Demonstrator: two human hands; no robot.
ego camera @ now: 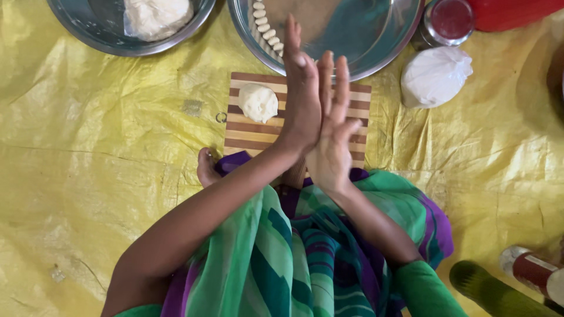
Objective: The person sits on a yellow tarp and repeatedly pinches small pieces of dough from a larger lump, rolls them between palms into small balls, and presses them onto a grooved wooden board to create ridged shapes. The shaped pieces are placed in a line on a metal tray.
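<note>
Head view looking straight down: nearest is your lap in the green and purple striped cloth (282, 258), and a foot (207, 169) poking out at the edge of the striped wooden board (247, 126). Your left hand (302, 97) and right hand (332, 138) are pressed flat together, palm to palm, over the board. Can't tell if there's a bit of dough squeezed between them, nothing shows. One dough ball (258, 103) sits on the board just left of your hands. Further out, a steel plate (376, 47) has a row of small shaped pieces (265, 26) lined along its rim, so some are done already. A steel bowl (94, 32) at top left holds a big lump of dough (157, 16), so my guess is there's plenty left to work.
</note>
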